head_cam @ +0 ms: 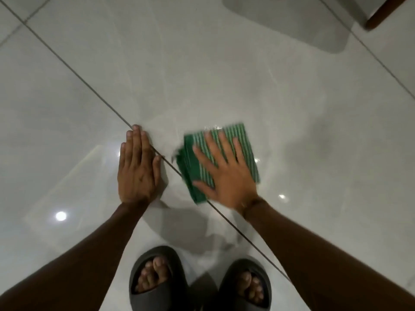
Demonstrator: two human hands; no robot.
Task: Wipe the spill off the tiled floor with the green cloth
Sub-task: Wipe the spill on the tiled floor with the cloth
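Observation:
The green cloth (190, 162), folded and striped green and white, lies flat on the pale tiled floor (224, 75) in the middle of the view. My right hand (224, 173) presses down on it with fingers spread and straight. Its image is blurred. My left hand (138, 167) rests flat on the floor to the left of the cloth, fingers together, across a dark grout line (89, 86). A thin wet film of spill (166, 140) glistens between the two hands and around the cloth.
My two feet in dark slippers (157, 281) stand at the bottom edge. A dark wooden furniture leg (381, 16) sits at the top right, with a grey shadow on the floor beside it. Ceiling lights reflect on the glossy tiles.

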